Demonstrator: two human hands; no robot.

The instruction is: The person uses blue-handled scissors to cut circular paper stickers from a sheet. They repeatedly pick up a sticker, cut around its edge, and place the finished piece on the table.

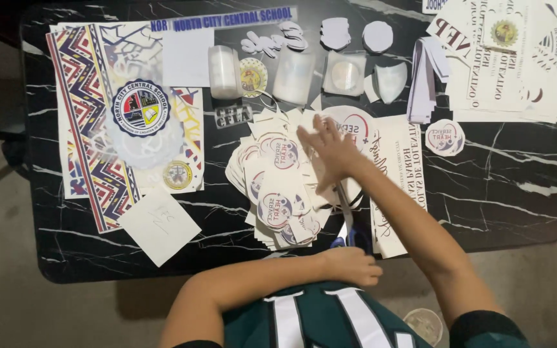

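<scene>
My right hand (331, 149) reaches across the black marble-patterned table (510, 193), fingers spread flat on a heap of cut paper squares with round printed emblems (277, 193). Under that forearm lies a pair of scissors (345, 222), blades pointing away and blue handles toward me. My left hand (351, 264) rests at the table's front edge with curled fingers, right against those handles; whether it grips them is not visible. A printed white sheet (400, 161) lies beneath my right wrist.
A large sheet with a zigzag pattern and a round crest (140, 108) covers the left side. A blank white card (159, 225) lies near the front left. Clear plastic button covers (294, 76) and white cut-outs line the back; printed sheets (517, 58) stack at the back right.
</scene>
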